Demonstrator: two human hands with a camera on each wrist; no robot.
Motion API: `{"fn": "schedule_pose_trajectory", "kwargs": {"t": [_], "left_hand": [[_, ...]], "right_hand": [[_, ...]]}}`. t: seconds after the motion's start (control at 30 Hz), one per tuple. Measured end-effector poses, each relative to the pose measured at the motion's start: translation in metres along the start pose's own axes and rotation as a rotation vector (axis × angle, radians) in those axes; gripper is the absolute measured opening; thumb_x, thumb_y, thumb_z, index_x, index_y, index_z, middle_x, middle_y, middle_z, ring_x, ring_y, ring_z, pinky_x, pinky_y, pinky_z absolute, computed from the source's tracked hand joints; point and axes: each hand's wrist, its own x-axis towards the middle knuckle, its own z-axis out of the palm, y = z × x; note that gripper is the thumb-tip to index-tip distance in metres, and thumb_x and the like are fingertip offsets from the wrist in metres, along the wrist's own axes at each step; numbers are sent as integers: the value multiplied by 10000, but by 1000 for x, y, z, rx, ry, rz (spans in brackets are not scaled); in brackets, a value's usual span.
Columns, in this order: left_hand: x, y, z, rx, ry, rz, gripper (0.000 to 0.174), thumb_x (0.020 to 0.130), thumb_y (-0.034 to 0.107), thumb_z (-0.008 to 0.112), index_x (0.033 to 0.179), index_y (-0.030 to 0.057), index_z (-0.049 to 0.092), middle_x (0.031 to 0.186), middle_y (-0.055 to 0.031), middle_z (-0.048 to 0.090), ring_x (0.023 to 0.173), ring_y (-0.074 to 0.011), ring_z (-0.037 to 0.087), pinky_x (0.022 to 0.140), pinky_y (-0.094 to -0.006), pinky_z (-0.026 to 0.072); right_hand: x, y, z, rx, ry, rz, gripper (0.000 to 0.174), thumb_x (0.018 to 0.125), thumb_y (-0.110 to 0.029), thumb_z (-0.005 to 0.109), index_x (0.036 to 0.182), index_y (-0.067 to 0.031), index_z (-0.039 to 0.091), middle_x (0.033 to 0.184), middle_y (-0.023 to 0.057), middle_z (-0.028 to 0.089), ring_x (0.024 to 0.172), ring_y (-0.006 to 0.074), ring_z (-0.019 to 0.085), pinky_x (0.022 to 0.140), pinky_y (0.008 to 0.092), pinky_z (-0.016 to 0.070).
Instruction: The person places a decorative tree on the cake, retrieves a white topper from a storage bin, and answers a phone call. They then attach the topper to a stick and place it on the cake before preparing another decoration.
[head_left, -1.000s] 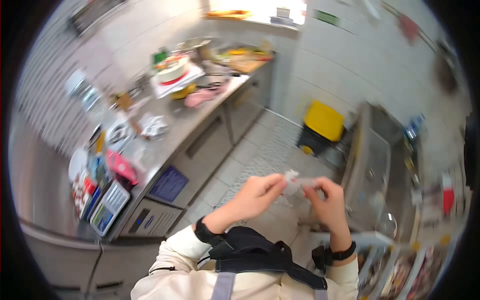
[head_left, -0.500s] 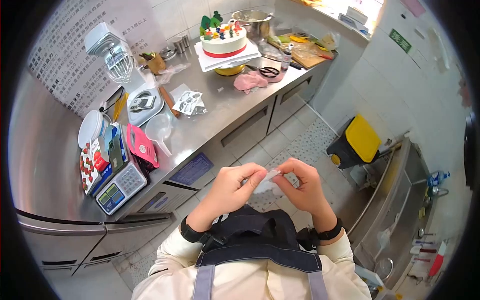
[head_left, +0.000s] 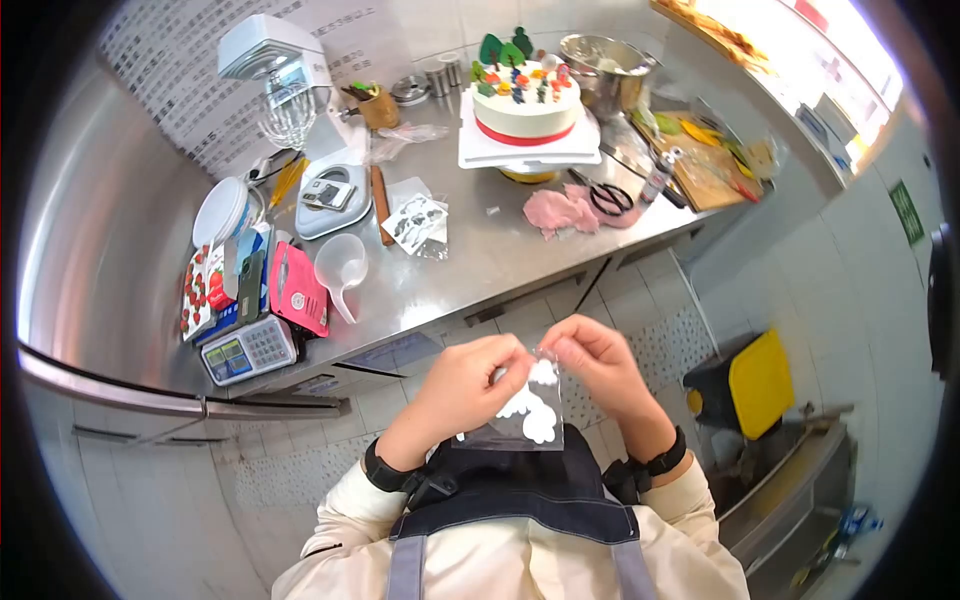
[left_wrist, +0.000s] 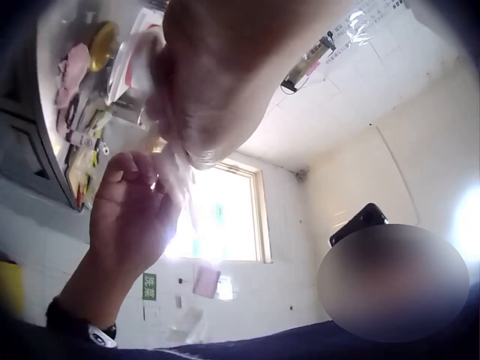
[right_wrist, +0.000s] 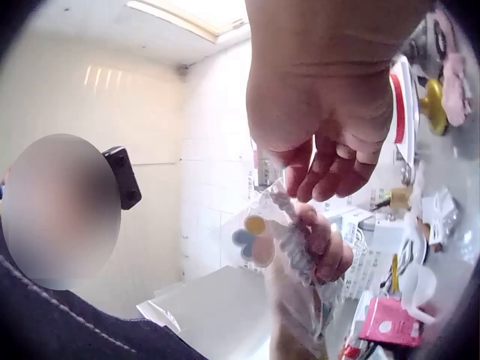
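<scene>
A clear plastic bag (head_left: 548, 438) with white cloud-shaped pieces (head_left: 540, 420) in it hangs between both hands, in front of the dark apron. My left hand (head_left: 470, 380) pinches the bag's upper left part between thumb and fingers. At the top right corner, the thumb and fingertips of my right hand (head_left: 600, 365) pinch the bag's edge. Rounded yellow, blue and pink shapes (right_wrist: 255, 240) show through the bag in the right wrist view. In the left wrist view the hands hide most of the bag.
Beyond the hands runs a steel counter (head_left: 430, 300) bearing a white decorated cake (head_left: 525, 118) on a board, a stand mixer (head_left: 280, 75), scissors (head_left: 610, 200), a pink cloth (head_left: 560, 210) and a digital scale (head_left: 250, 350). A yellow-lidded bin (head_left: 762, 383) stands on the floor at right.
The view has turned toward the counter. The bag, seen small and bunched between the fingers before, now hangs spread out with its white pieces showing. Both hands stay close together.
</scene>
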Motion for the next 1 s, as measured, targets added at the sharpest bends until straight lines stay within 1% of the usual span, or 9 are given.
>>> {"fn": "schedule_pose_trajectory", "kwargs": {"t": [0.07, 0.1, 0.17, 0.23, 0.33, 0.4, 0.63, 0.7, 1.0], "left_hand": [[10, -8, 10, 102, 61, 116, 125, 796, 125, 625, 735, 26, 579, 588, -75, 484, 504, -181, 475, 471, -281, 376], [12, -12, 12, 112, 81, 100, 125, 796, 125, 625, 735, 26, 579, 588, -75, 484, 504, -181, 475, 471, -281, 376], [15, -18, 14, 125, 93, 25, 168, 795, 224, 626, 748, 69, 582, 650, -89, 540, 568, -272, 544, 495, -343, 418], [22, -24, 13, 142, 148, 10, 174, 785, 211, 634, 720, 64, 570, 637, -87, 530, 556, -270, 542, 491, -340, 417], [32, -46, 10, 154, 267, 73, 179, 736, 147, 688, 682, 40, 555, 579, -66, 490, 484, -187, 474, 453, -283, 372], [38, -58, 3, 120, 295, 70, 186, 728, 150, 694, 676, 39, 555, 579, -64, 491, 482, -183, 472, 450, -281, 370], [63, -90, -40, 87, 400, 205, 218, 664, 163, 737, 631, 54, 552, 552, -61, 490, 466, -172, 470, 438, -275, 365], [69, -96, -50, 103, 401, 170, 243, 652, 177, 752, 620, 51, 547, 555, -60, 497, 464, -166, 475, 432, -269, 360], [89, -102, -69, 83, 461, 53, 289, 586, 195, 793, 577, 58, 538, 527, -36, 508, 473, -167, 477, 452, -268, 370]], "right_hand": [[10, 13, -13, 124, -38, 159, 154, 891, -105, 538, 1017, -19, 557, 924, -16, 560, 833, 55, 502, 737, 207, 413], [14, 19, -18, 197, -95, 188, 165, 885, -111, 551, 1023, -20, 557, 934, -9, 562, 840, 57, 505, 742, 208, 413], [23, 23, -25, 247, -165, 240, 187, 876, -109, 566, 1043, -27, 549, 902, -17, 553, 815, 54, 499, 729, 206, 408], [33, 31, -31, 290, -209, 265, 176, 871, -106, 572, 1029, -32, 545, 884, -22, 542, 797, 53, 490, 719, 205, 404], [56, 45, -35, 351, -262, 294, 142, 861, -100, 586, 982, -45, 536, 855, -30, 521, 768, 49, 472, 695, 198, 395], [73, 44, -32, 343, -303, 327, 91, 857, -98, 590, 880, -62, 510, 842, -31, 496, 747, 46, 446, 663, 186, 377], [137, 47, -22, 162, -441, 203, 72, 866, -42, 544, 883, -50, 475, 831, -34, 450, 751, 47, 411, 687, 190, 365], [153, 36, -14, 283, -439, 261, 155, 836, 9, 565, 966, -30, 492, 870, -18, 491, 809, 60, 467, 742, 205, 397], [194, 57, -31, 178, -573, 181, 68, 836, -34, 577, 875, -24, 523, 850, -17, 509, 790, 65, 480, 737, 213, 406]]}}
